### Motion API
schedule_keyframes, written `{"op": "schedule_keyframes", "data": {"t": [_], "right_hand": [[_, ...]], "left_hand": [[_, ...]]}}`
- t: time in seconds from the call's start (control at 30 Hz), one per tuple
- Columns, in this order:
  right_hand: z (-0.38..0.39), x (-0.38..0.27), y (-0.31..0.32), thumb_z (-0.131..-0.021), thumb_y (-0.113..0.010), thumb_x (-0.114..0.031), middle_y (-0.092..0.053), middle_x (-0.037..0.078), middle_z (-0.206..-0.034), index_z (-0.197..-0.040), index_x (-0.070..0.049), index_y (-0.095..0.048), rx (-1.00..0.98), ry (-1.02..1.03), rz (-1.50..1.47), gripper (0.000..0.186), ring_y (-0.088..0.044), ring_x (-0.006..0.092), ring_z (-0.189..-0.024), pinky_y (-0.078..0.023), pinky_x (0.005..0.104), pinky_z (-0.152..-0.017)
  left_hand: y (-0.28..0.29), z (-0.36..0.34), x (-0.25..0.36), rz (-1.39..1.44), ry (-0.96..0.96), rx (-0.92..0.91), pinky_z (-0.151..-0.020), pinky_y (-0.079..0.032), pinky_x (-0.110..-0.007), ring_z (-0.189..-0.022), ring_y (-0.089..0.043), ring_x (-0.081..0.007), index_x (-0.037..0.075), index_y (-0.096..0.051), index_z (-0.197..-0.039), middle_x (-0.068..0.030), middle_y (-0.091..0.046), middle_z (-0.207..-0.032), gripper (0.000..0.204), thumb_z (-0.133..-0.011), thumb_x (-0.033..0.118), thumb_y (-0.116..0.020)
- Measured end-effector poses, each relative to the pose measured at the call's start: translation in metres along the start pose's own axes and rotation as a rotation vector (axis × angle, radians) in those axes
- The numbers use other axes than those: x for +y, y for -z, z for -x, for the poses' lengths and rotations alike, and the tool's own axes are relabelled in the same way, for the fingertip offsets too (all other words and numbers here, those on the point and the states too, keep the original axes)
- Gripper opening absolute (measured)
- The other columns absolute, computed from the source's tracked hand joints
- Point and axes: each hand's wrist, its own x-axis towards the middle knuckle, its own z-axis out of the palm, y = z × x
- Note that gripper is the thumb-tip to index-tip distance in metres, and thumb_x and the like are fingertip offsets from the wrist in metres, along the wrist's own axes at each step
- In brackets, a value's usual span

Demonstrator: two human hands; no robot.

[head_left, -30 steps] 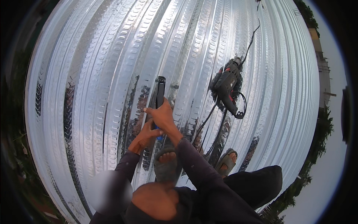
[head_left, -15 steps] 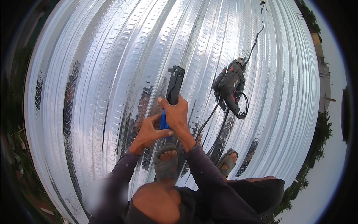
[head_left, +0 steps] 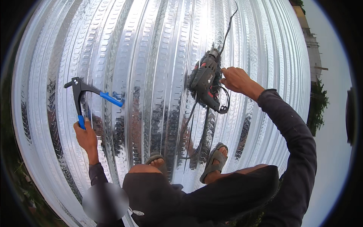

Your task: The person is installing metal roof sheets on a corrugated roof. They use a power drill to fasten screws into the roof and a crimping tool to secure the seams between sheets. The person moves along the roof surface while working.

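Observation:
My left hand (head_left: 87, 137) is closed around one blue-sleeved handle of a hand riveter (head_left: 78, 94). The riveter's black head points away from me. Its other handle, also blue at the end, is spread out to the right over the metal sheeting. A black power drill (head_left: 205, 77) with red parts lies on the sheeting, chuck facing away. Beside the drill's right side is my right hand (head_left: 239, 80), its fingers half curled with a small gap between thumb and fingertips, holding nothing visible. Whether it touches the drill I cannot tell.
Shiny ribbed metal sheeting (head_left: 151, 68) spreads all around under me. A black cable (head_left: 228, 32) runs away past the drill's chuck, and more cable loops back toward my sandalled feet (head_left: 214, 160). Trees (head_left: 319, 108) and a building (head_left: 313, 53) stand beyond the right edge.
Both hands were together on the closed riveter in front of me. My left hand has carried it left, and its handles now spread. My right hand has moved right to the drill.

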Motion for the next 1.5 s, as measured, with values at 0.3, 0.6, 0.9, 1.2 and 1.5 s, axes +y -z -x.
{"op": "schedule_keyframes", "data": {"t": [0.3, 0.6, 0.9, 1.2, 1.5], "right_hand": [[0.099, -0.008, -0.174, -0.085, -0.079, -0.036, -0.06, 0.02, -0.113, -0.15, 0.003, -0.035, 0.211, -0.104, -0.363, 0.088, -0.062, 0.038, -0.106, -0.05, 0.0466, -0.088], [0.042, -0.023, -0.236, -0.077, -0.083, -0.025, -0.062, 0.013, -0.103, -0.158, 0.007, -0.025, 0.609, -0.041, -0.18, 0.104, -0.055, 0.0295, -0.098, -0.038, 0.044, -0.08], [0.024, -0.004, -0.212, -0.063, -0.074, -0.01, -0.066, 0.017, -0.09, -0.161, 0.0, -0.021, 0.482, -0.072, -0.574, 0.111, -0.067, 0.0359, -0.078, -0.053, 0.0454, -0.074], [0.078, 0.068, -0.178, -0.066, -0.081, -0.01, -0.073, 0.024, -0.106, -0.151, 0.007, -0.037, 0.731, 0.085, -0.883, 0.097, -0.075, 0.0359, -0.084, -0.06, 0.0411, -0.073], [0.184, 0.103, -0.127, -0.067, -0.079, -0.007, -0.072, 0.023, -0.096, -0.144, 0.017, -0.037, 0.689, 0.126, -0.961, 0.091, -0.074, 0.0334, -0.076, -0.058, 0.0388, -0.068]], "left_hand": [[-0.029, 0.034, 0.038, -0.248, 0.189, -0.103, -0.086, -0.051, -0.051, -0.096, -0.07, -0.0378, 0.002, -0.064, -0.117, -0.0177, -0.072, -0.105, 0.051, -0.093, 0.046, -0.065], [-0.028, 0.052, 0.11, 0.036, -0.091, -0.037, -0.087, -0.054, -0.036, -0.094, -0.071, -0.0253, 0.0, -0.068, -0.119, -0.0142, -0.074, -0.105, 0.033, -0.093, 0.02, -0.07], [-0.14, 0.092, 0.252, 0.149, -0.801, -0.52, -0.073, -0.056, -0.035, -0.079, -0.071, -0.0245, 0.002, -0.069, -0.102, -0.0118, -0.071, -0.091, 0.013, -0.092, 0.01, -0.07], [-0.249, 0.171, 0.29, -0.286, -1.037, -0.87, -0.074, -0.055, -0.05, -0.089, -0.068, -0.0394, 0.003, -0.058, -0.116, -0.0193, -0.065, -0.105, 0.029, -0.096, 0.023, -0.065], [-0.246, 0.194, 0.301, -0.072, -0.682, -0.797, -0.078, -0.05, -0.05, -0.092, -0.064, -0.041, 0.001, -0.062, -0.096, -0.0197, -0.065, -0.097, 0.01, -0.094, 0.011, -0.061]]}}
